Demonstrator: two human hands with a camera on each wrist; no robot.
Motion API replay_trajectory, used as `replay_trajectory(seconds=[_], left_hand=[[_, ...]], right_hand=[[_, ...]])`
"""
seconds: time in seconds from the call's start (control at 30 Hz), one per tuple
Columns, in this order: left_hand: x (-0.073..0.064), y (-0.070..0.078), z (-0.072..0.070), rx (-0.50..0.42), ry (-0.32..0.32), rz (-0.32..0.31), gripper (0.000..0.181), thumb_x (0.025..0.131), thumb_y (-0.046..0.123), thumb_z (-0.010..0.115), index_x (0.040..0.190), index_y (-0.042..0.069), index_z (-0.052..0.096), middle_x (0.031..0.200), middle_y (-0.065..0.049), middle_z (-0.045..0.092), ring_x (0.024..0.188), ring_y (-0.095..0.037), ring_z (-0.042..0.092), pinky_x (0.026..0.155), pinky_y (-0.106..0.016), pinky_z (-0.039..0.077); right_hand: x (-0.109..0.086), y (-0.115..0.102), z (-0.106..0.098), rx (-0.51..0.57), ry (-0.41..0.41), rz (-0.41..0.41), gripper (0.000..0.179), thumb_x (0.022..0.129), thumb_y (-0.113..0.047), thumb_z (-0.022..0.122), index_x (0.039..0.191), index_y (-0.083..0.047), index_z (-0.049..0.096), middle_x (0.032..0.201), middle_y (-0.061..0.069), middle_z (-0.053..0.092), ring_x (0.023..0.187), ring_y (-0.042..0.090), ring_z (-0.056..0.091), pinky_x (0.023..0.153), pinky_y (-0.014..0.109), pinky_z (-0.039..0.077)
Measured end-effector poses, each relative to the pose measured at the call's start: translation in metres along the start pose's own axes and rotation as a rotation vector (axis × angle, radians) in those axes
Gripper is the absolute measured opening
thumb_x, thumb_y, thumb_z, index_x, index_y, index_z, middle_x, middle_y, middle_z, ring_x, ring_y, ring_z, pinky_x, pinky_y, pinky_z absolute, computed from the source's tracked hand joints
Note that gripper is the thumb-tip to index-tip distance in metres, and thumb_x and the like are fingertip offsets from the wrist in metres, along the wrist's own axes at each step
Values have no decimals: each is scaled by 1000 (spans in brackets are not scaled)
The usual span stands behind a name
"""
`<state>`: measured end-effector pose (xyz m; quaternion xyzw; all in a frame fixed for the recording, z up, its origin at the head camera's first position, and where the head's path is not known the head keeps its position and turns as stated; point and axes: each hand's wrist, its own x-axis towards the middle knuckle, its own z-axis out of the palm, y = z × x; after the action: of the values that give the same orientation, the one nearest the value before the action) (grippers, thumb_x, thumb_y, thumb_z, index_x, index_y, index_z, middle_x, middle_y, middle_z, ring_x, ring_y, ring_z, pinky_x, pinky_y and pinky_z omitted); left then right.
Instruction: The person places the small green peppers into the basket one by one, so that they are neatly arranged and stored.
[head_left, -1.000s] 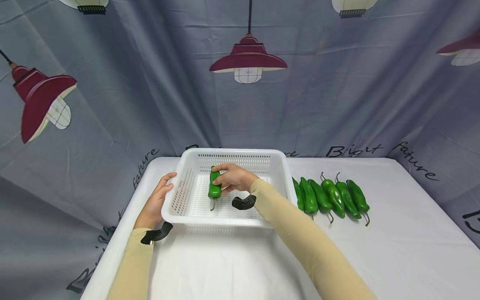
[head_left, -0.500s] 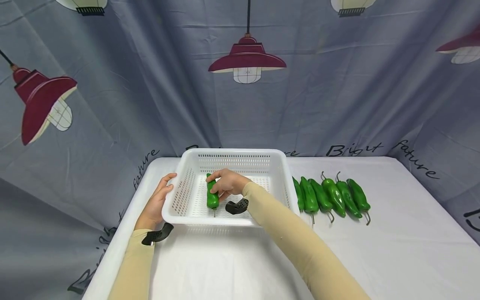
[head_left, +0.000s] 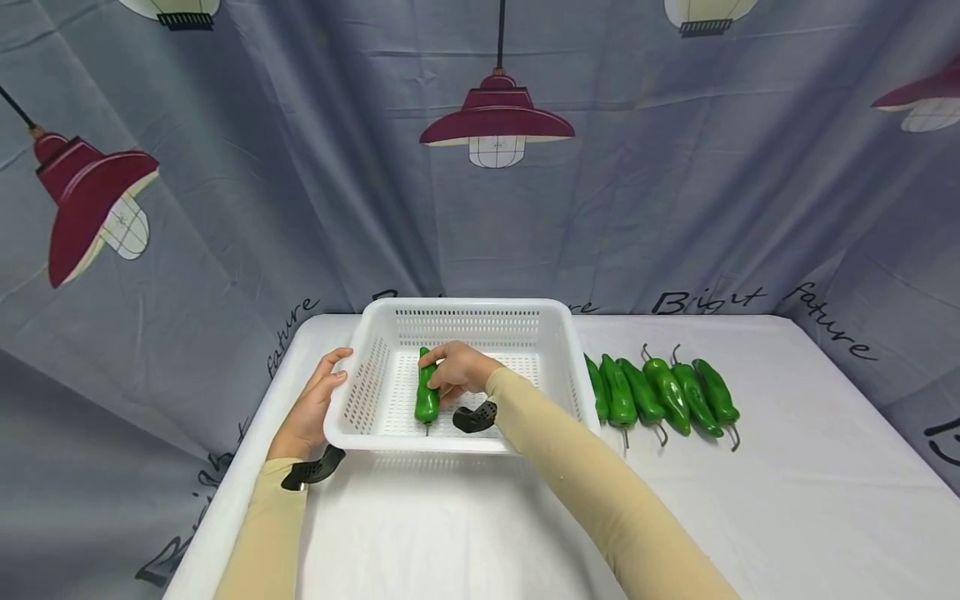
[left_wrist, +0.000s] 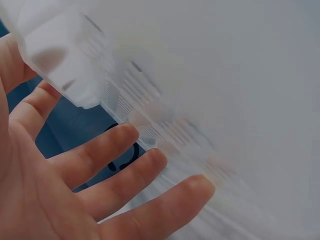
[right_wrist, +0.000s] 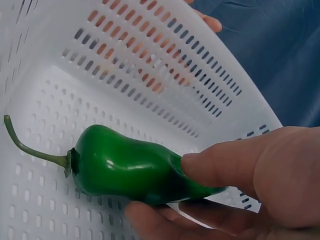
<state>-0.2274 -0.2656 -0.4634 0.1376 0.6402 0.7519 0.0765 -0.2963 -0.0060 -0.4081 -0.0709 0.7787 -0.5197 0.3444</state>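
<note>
In the head view, my right hand (head_left: 463, 368) is inside a white perforated plastic basket (head_left: 450, 444), pinching a glossy green pepper (head_left: 427, 406). The pepper points lengthwise toward the far wall, its stem at the near end. Thumb and fingers close around the tapered end of the pepper (right_wrist: 125, 165) in the right wrist view, over the slotted floor. My left hand (head_left: 306, 415) rests at the basket's left side, near the rim. Its spread, fairly straight fingers lie against or close to the outer wall in the left wrist view; exact contact is blurred.
A row of several green peppers (head_left: 667, 396) lies on the white-covered table (head_left: 810, 467) just right of the basket, the leftmost partly hidden by it. Behind hangs a grey curtain (head_left: 525, 225) printed with red lamps and lettering.
My right hand has moved the pepper slightly nearer and lower in the basket, first left, then a touch back right. The left hand and basket stay put.
</note>
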Motion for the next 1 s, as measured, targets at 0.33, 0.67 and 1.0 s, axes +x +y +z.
replay_trajectory(seconds=[0.33,0.67,1.0], left_hand=[[-1,-2,0,-21,-25,38,29,111,21,31,134,37,40,129,9,58,105,-8,63,84,-27,56],[0,-1,4,1,10,28,28,111,23,33,135,38,39,132,11,56,108,-8,62,86,-28,56],[-5,-2,-1,-7,-39,55,29,112,22,31,136,37,37,128,12,59,103,-5,64,83,-26,56]], right_hand=[[3,6,-2,-35,-5,-7,51,94,3,64,144,-6,55,120,20,67,81,22,67,82,42,62],[3,4,-2,-49,33,-16,49,97,-12,65,145,-5,52,132,20,62,82,26,68,75,43,62],[-22,1,-15,-135,92,-70,57,97,-24,66,148,-6,48,152,17,50,123,45,61,76,42,62]])
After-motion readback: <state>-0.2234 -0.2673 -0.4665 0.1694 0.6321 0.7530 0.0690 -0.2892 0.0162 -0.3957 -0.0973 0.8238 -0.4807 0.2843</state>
